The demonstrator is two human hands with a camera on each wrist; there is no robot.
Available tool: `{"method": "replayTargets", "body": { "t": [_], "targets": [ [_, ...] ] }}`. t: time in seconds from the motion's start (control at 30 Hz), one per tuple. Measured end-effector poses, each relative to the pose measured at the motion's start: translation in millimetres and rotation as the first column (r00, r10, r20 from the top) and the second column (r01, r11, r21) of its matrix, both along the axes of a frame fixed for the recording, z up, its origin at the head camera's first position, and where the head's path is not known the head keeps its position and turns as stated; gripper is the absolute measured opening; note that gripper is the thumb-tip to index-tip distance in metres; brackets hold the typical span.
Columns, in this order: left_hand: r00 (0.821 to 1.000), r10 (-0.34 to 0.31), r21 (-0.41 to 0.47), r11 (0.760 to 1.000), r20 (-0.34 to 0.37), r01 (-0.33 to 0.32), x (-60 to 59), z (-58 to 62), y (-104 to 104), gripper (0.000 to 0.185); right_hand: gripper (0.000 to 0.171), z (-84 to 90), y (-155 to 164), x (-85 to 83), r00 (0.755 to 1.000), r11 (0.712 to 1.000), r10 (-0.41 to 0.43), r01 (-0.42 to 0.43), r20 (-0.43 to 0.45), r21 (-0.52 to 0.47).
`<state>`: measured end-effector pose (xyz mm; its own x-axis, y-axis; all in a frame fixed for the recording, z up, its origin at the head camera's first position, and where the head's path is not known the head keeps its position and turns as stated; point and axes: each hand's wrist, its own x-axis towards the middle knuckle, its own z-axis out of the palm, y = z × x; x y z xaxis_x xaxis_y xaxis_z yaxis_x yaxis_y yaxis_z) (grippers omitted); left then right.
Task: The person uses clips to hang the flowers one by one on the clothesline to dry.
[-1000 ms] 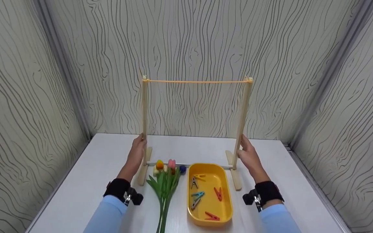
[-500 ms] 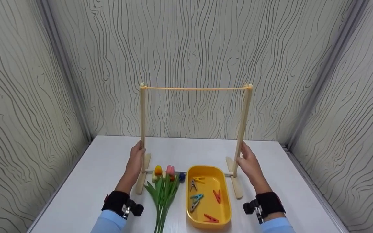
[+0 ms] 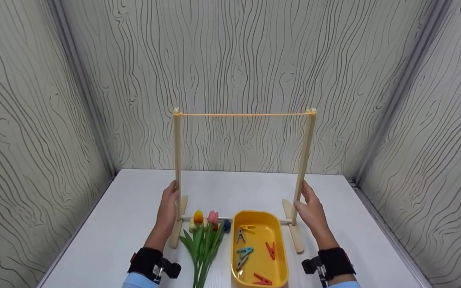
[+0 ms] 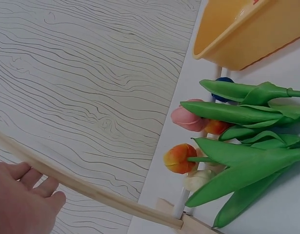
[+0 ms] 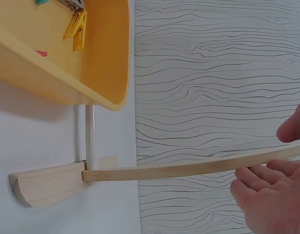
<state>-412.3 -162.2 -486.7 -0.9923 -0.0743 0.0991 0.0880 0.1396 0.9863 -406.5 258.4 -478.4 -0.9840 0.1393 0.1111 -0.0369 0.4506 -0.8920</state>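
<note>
Wooden rack (image 3: 243, 168): upright on worktop (image 3: 106, 224), left hand (image 3: 169, 206) and right hand (image 3: 310, 208) gripping its posts, fingers curled round. String (image 3: 244, 115) bare; pegs (image 3: 250, 250) unused in yellow tray (image 3: 280, 256), tulips (image 3: 204, 236) lying alongside.

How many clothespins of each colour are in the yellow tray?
Plastic clothespins in the yellow plastic tray, as the head view shows them:
Yellow clothespins: 1
Grey clothespins: 2
Teal clothespins: 1
Red-orange clothespins: 2
Total: 6

Upright wooden rack (image 3: 241, 176) with orange string (image 3: 244, 115), both posts gripped low.
</note>
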Motion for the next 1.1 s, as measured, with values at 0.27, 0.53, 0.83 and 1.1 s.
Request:
{"method": "replayTargets", "body": {
  "t": [0.27,0.53,0.83,1.1],
  "targets": [
    [1.0,0.019,0.008,1.0,-0.009,-0.019,0.5,-2.5,5.4,0.068,0.085,-2.6,0.5,-1.2,1.0,1.0,0.023,-0.023,-0.005,0.01],
    [1.0,0.017,-0.025,1.0,-0.01,-0.017,3.3,-2.9,5.8,0.069,0.077,2.5,3.4,-3.9,0.999,0.999,0.034,-0.033,-0.024,0.02],
    [0.999,0.04,-0.069,0.997,-0.019,-0.041,4.6,4.2,8.3,0.072,0.07,13.5,-0.3,-2.8,0.999,0.998,-0.008,0.01,-0.031,0.057],
    [0.948,0.19,-0.133,0.964,-0.254,-0.228,8.9,24.9,25.7,0.07,0.055,17.7,-21.1,-1.7,0.88,0.978,-0.17,0.204,-0.443,0.031]
  ]
}}
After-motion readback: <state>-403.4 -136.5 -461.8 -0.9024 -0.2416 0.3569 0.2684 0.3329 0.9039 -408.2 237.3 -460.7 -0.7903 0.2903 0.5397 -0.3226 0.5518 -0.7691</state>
